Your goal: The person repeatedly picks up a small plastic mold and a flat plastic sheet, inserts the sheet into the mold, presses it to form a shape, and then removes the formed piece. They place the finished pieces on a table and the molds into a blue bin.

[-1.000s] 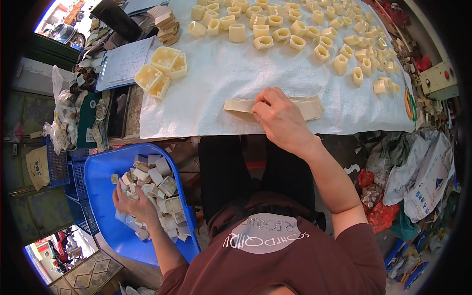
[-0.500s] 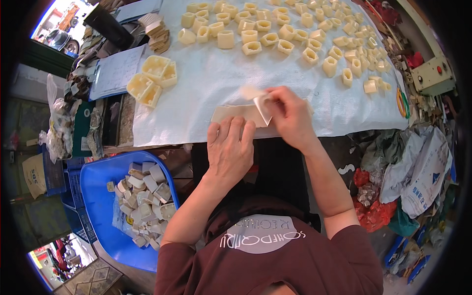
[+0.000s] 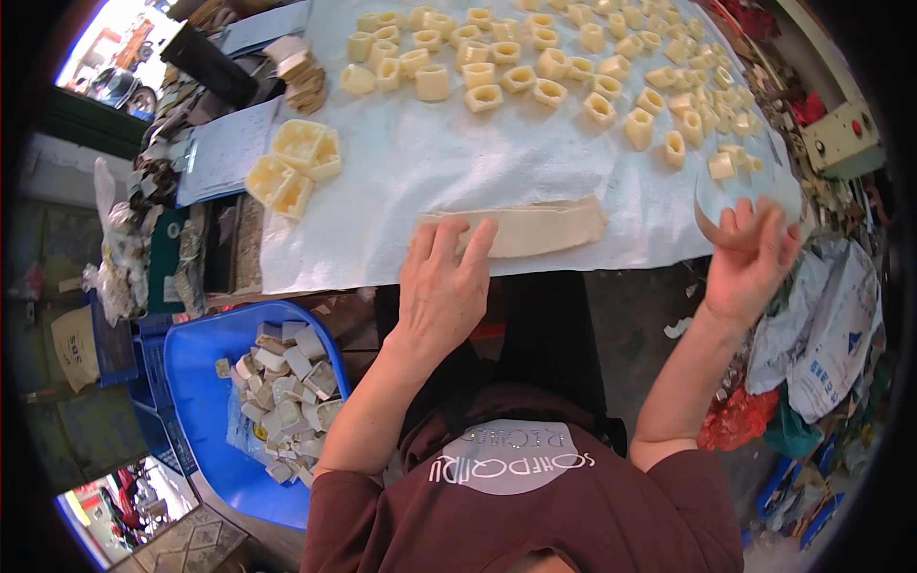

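A long beige strip [image 3: 549, 229] lies flat along the near edge of the white table covering. On its left end rests my left hand [image 3: 441, 286], fingers spread and pressing lightly. Past the strip's right end, near the table's right front corner, is my right hand [image 3: 750, 263]. Its fingers pinch a thin curled backing strip [image 3: 714, 227], blurred by motion and bent in an arc. Farther back, several cream-coloured hollow blocks [image 3: 433, 82] stand on the covering. A cluster of larger hollow cream pieces [image 3: 298, 143] sits at the left.
Below left is a blue tub [image 3: 201, 439] full of small greyish blocks. Papers [image 3: 224, 148], a dark cylinder [image 3: 212, 65] and a stack of beige pieces [image 3: 301, 81] line the left side. White plastic sacks [image 3: 821, 334] hang at the right, under a control box [image 3: 845, 141].
My right hand has swung away to the right, carrying the thin backing strip off the beige strip. The left hand stays on the strip's left end, which now lies flat and uncovered.
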A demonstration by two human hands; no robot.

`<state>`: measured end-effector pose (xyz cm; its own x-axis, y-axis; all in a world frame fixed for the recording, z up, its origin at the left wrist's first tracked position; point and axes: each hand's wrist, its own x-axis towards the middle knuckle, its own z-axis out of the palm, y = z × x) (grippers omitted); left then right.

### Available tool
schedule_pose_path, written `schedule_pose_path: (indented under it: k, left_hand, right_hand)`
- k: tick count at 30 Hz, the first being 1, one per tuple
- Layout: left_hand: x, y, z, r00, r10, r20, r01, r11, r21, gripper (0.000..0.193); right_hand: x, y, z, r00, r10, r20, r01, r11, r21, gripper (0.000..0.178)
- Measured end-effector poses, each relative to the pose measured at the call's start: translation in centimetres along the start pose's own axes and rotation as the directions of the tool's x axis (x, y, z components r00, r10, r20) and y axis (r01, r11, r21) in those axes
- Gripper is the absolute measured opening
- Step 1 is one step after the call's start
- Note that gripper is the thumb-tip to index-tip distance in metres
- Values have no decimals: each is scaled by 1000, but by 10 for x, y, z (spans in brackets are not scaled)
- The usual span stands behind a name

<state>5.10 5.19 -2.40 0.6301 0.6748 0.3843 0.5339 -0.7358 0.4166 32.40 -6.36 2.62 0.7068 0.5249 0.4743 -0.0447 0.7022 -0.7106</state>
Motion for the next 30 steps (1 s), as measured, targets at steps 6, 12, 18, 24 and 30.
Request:
schedule_pose_path:
  k: [6, 12, 18, 24, 30]
  left_hand:
    - [12, -61, -52, 928, -107, -358, 186, 963, 194, 42]
    - [21, -150, -87, 857, -244, -454, 350, 922, 164, 47]
    - [21, -147, -68, 878, -166, -449, 330, 889, 317, 43]
    - [18, -155, -71, 873, -260, -412, 365, 909, 199, 41]
    - [35, -147, -128, 968, -251, 22, 229, 913, 338, 43]
  right_hand:
    - [-24, -14, 27, 993, -116, 9, 113, 941, -318, 30]
    - [-37, -9, 49, 947, -40, 318, 124, 961, -248, 33]
    - [-41, -6, 53, 946, 25, 323, 65, 962, -265, 29]
    - [-49, -5, 55, 971, 65, 229, -17, 978, -207, 25]
    - [-54, 5, 62, 959, 119, 256, -77, 983, -169, 22]
